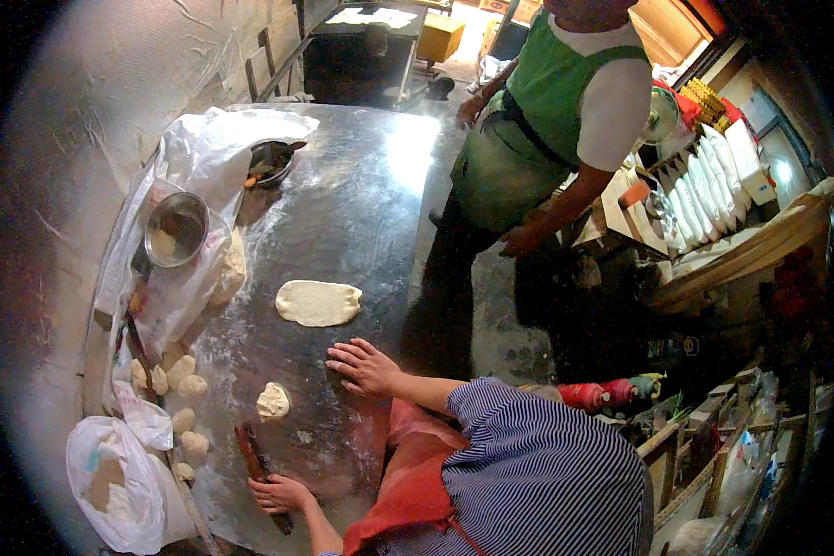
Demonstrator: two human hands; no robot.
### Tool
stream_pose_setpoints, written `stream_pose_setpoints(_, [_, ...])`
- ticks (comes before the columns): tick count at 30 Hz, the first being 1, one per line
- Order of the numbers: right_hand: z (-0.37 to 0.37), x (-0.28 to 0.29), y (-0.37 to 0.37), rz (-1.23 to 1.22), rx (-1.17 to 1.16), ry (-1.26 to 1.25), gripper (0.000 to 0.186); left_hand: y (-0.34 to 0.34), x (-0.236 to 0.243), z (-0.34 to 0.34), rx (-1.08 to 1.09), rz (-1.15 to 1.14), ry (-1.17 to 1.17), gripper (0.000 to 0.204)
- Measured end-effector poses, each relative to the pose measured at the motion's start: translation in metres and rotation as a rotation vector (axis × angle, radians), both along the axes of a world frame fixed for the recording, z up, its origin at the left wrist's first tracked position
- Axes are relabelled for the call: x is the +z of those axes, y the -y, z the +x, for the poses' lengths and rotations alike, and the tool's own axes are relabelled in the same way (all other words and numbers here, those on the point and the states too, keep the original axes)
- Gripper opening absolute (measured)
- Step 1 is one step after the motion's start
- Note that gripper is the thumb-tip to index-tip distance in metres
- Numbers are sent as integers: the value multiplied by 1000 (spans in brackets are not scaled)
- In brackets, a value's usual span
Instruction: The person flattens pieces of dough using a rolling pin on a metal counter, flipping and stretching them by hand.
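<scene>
My left hand (283,495) closes over a dark wooden rolling pin (250,448) at the table's near left. Spread on the steel tabletop, my right hand (369,369) has its fingers apart and holds nothing. Between the hands, a small lump of dough (273,402) sits on the metal, with a scrap of dough (304,436) just below it. Farther off lies a flattened oval of dough (318,304), touched by neither hand. Several dough balls (191,387) line the table's left side.
A metal bowl (176,229) and a dark pan (271,162) stand along the left, near white plastic sheeting (190,139). A white plastic bag (111,486) occupies the near left corner. A co-worker in a green apron (510,157) stands across on the right, beside shelves with white packages (704,190).
</scene>
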State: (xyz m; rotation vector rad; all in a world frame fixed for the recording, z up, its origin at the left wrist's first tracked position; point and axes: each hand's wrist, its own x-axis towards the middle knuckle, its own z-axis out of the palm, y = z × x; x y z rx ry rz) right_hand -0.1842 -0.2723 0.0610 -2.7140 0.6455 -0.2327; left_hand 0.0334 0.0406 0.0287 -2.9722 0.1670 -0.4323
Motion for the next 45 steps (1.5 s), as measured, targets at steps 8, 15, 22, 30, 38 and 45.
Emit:
stream_pose_setpoints(8, [-2,-1,1,-21,3,29,56,1,3,-2,-14,-31,-5,48])
stream_pose_setpoints(15, [-1,2,1,-7,8,21,56,-4,-6,1,-29,-23,19,48])
stream_pose_setpoints(22, [-1,3,1,-6,9,9,56,-1,1,0,-20,-24,-7,47])
stream_pose_setpoints(30, [-1,2,0,-17,1,6,57,-3,-3,0,-48,-22,49,47])
stream_pose_setpoints(38, [-2,3,0,-1,-4,9,56,-1,-2,-1,-29,-28,13,48])
stream_pose_setpoints(45, [-2,9,0,1,-1,-12,57,-1,-2,-1,-42,-37,38,49])
